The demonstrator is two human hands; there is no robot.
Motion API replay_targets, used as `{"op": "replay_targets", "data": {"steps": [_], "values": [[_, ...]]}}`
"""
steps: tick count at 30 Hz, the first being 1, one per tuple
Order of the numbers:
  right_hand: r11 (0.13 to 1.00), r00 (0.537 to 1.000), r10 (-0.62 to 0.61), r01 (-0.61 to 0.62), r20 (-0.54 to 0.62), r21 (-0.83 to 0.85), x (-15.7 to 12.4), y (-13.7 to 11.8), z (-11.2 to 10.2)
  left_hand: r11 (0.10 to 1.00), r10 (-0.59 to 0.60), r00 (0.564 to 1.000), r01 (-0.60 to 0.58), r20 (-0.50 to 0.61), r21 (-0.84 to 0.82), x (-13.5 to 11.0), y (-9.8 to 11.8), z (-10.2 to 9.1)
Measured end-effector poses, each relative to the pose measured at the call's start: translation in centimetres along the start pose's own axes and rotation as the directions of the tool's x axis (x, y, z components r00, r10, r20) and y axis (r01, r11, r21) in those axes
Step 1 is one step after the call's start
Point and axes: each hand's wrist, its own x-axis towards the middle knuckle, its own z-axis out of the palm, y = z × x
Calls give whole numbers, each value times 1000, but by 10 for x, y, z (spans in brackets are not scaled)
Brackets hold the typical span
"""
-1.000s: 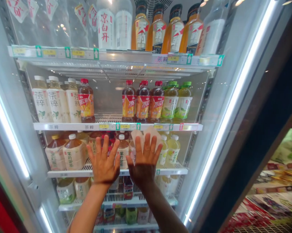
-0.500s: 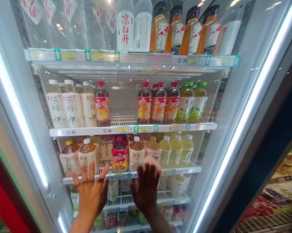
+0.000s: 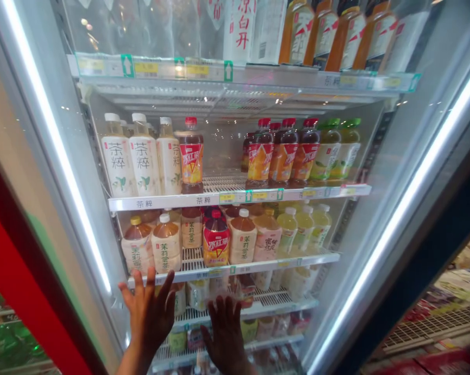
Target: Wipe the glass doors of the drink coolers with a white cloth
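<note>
Both hands are raised before a lit drinks fridge, fingers spread and holding nothing. My left hand (image 3: 151, 310) is just below a jasmine tea bottle (image 3: 166, 245) with a white cap; I cannot tell whether it touches the shelf edge. Lower and to the right, my right hand (image 3: 224, 330) is in front of the lower shelves, hiding part of them. Above it, a red-labelled iced tea bottle (image 3: 216, 240) stands between tea bottles. Another white-capped tea bottle (image 3: 243, 238) and a pink-labelled bottle (image 3: 268, 237) stand to its right.
The upper shelf (image 3: 238, 197) holds white tea bottles (image 3: 115, 159), iced tea bottles (image 3: 260, 156) and green-capped bottles (image 3: 327, 151). Light strips (image 3: 59, 140) run up both sides. A red frame (image 3: 27, 271) stands at left, a dark frame (image 3: 406, 281) at right, with a wire rack (image 3: 433, 325) beyond.
The view has tilted down and shifted left, so the shelves sit higher and further right. My right hand has dropped lower and away from the bottle row. Both hands stay spread.
</note>
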Motion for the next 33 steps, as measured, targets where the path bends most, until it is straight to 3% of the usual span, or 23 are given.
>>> {"op": "replay_targets", "data": {"steps": [6, 12, 16, 19, 23, 25, 30, 33], "values": [[997, 997, 63, -61, -44, 54, 47, -28, 2, 998, 22, 1000, -22, -13, -54, -2, -3, 2], [998, 999, 1, 2, -52, 67, 19, -40, 4, 994, 21, 1000, -22, -9, -104, -1, -2, 0], [998, 998, 18, -14, -63, 64, 46, -37, 0, 995, 12, 1000, -15, -26, -94, 0, -3, 0], [998, 998, 19, -15, -52, 64, 54, -27, -4, 995, -16, 1000, 14, -18, -97, -2, -1, -1], [999, 998, -5, 8, -68, 43, 11, -6, -5, 991, -51, 999, 51, 2, -124, -10, 12, -1], [999, 997, 3, -1, -74, 32, 3, 10, -5, 990, -46, 999, 45, -4, -136, -13, 25, 2], [996, 995, 84, -83, -63, 15, 27, 54, -13, 986, -11, 1000, 12, 5, -169, 0, 70, 12], [998, 996, 63, -63, -55, 3, 8, 77, -18, 983, 8, 1000, -5, 14, -182, 14, 98, 19]]}}
